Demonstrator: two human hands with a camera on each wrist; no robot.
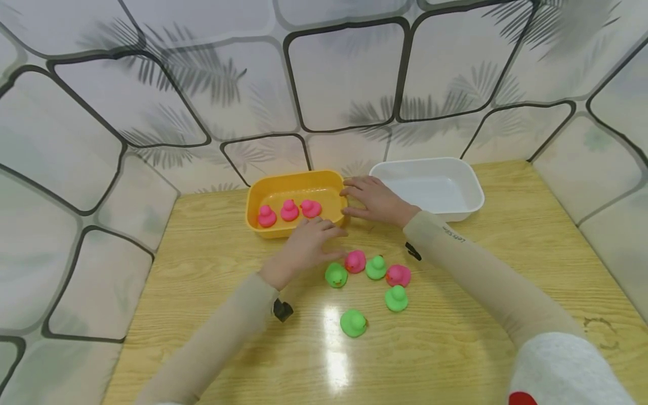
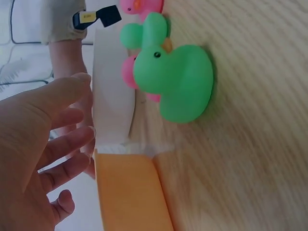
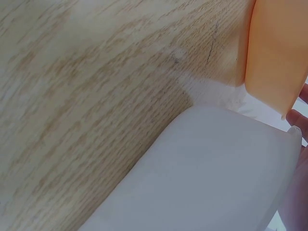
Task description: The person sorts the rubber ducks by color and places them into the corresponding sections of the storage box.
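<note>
From the head view, we saw the yellow tub (image 1: 298,180) by the far edge of the table (image 1: 212,292), toward the far left corner, with the white tub (image 1: 430,191) farther right along that edge. Three pink ducks (image 1: 289,210) sat in the yellow tub, in a row nearer its near side. Our left hand (image 1: 309,247) hung at that tub's near right corner, fingers loosely bent and holding nothing. Our right hand (image 1: 374,199) reached to its right end, fingers spread and nothing in them. Two more pink ducks (image 1: 398,275) and four green ducks (image 1: 396,298) lay on the table, short of the far edge. We judged that the two hands, so close together, needed separate paths over the rim.

From the left wrist, we saw relaxed fingers beside the yellow tub's corner, round no duck. One green duck stood large, others crowded behind it; we thought a pinch from straight above would best spare its neighbours a knock.

From the right wrist, the white tub's outer wall filled much of the view, with the yellow tub just beyond a narrow gap. Only some fingers showed, near the yellow rim; we could not tell whether they touched it. A light touch seemed wisest, as the tub might slide.
</note>
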